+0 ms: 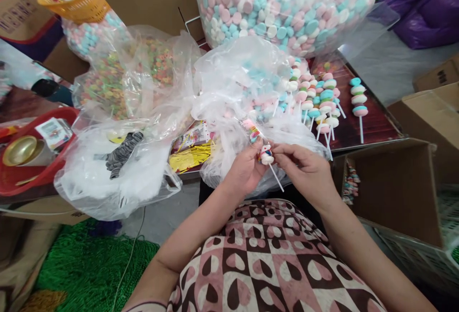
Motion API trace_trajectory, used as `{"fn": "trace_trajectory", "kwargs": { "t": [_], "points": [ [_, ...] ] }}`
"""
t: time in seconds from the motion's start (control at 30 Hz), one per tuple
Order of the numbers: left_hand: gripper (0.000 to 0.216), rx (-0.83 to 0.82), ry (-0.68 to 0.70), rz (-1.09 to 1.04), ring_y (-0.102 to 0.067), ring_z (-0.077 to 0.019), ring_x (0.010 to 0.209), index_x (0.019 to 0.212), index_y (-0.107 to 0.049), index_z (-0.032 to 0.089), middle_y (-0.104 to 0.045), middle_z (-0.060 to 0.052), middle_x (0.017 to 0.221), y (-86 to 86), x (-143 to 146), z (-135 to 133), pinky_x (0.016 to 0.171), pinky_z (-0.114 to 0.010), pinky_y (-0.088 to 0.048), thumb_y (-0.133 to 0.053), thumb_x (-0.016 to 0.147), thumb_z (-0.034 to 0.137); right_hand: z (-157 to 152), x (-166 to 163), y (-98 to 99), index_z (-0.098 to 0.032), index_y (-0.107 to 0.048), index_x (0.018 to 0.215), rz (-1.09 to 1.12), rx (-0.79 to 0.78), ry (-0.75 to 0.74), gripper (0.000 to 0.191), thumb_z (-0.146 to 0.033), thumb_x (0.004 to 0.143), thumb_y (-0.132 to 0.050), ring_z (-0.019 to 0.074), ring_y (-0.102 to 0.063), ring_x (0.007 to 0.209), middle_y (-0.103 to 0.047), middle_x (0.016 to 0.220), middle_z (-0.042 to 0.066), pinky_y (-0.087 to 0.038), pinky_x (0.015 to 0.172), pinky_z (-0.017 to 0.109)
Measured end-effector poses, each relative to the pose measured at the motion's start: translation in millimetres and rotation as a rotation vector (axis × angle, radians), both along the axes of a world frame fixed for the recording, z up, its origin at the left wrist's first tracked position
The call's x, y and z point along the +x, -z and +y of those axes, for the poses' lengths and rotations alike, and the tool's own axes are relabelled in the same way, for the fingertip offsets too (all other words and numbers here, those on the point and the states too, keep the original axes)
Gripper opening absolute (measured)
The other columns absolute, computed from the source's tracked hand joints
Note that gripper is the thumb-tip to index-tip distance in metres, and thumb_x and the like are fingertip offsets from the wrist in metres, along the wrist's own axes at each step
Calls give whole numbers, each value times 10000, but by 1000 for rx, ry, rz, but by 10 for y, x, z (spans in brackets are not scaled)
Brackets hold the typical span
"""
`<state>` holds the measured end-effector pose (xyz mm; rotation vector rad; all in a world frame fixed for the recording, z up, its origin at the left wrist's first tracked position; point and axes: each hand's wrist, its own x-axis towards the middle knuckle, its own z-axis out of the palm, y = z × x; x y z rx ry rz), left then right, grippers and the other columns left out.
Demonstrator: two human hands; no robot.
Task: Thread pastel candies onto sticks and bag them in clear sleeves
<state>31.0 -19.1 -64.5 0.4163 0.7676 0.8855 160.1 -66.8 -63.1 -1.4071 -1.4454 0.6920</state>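
My left hand (245,171) is closed around a marshmallow skewer (266,155) in a clear printed wrapper, just in front of my body. Its white stick points down and to the right. At the skewer's right side, my right hand (310,168) has thumb and fingers pinched together by the lower end of the wrapper; what lies between the fingertips is too small to make out. Beyond the hands, several unwrapped marshmallow skewers (324,104) lie in a pile. Another skewer (358,97) lies by itself to their right.
A large bag of marshmallows (287,11) stands at the back. Bags of gummy candy (122,78) are at left, near a red basket (43,178). Yellow strips (190,157) lie at the table's front edge. An open cardboard box (394,192) at right contains wrapped skewers.
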Motion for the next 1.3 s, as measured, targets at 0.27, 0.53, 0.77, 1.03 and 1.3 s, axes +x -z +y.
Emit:
{"fn": "trace_trajectory", "kwargs": {
  "t": [0.27,0.53,0.77,1.03,1.3],
  "points": [
    [236,16,24,52,-676,-178,890,806,-619,179,-678,-44,793,-40,35,-25,802,-312,-536,-587,897,394,68,-31,93,-213,-718,899,-295,132,-24,171,-224,885,-549,193,-721,803,-766,868,38,-564,738,311],
    [169,24,-23,49,-662,-138,865,843,-621,171,-668,-28,843,-1,36,-45,778,-267,-519,-647,865,336,81,-41,110,-200,-697,856,-364,130,-33,180,-184,871,-519,186,-717,780,-764,859,46,-547,709,292],
    [126,0,-37,101,-635,-105,817,902,-640,185,-660,-11,837,5,49,-62,748,-230,-479,-617,888,308,86,-67,138,-200,-688,824,-427,102,-13,182,-183,848,-509,196,-712,786,-766,890,58,-512,669,287],
    [27,-12,7,43,-555,-101,707,837,-608,197,-597,1,797,27,3,-39,674,-240,-458,-604,838,223,110,-82,148,-187,-681,762,-279,-57,107,127,-213,755,-557,142,-586,534,-683,639,14,-443,549,256],
    [522,134,133,60,-569,-119,807,1077,-552,276,-590,36,879,-17,-77,-90,794,-271,-453,-603,612,44,129,-48,111,-169,-664,721,-107,-197,148,122,-236,707,-562,116,-515,484,-618,562,-13,-394,499,241]
  ]
}}
